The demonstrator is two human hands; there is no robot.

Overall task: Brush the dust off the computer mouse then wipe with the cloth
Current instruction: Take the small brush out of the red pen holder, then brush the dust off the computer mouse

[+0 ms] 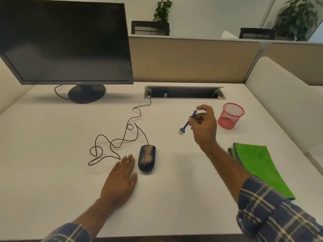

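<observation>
Head view showed the right hand (203, 125) pinching a small blue plastic brush (187, 123), the left hand (120, 179) flat and released; best to sweep the dusty dark mouse (146, 159) lightly.

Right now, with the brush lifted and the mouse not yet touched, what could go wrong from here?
1. The left hand lies flat beside the computer mouse, not gripping it, so brushing may push the mouse around.
2. The orange dust could be swept onto the white desk or the left hand.
3. The right hand pinches the small blue brush only near its top end, so it may slip or twist under pressure.
</observation>
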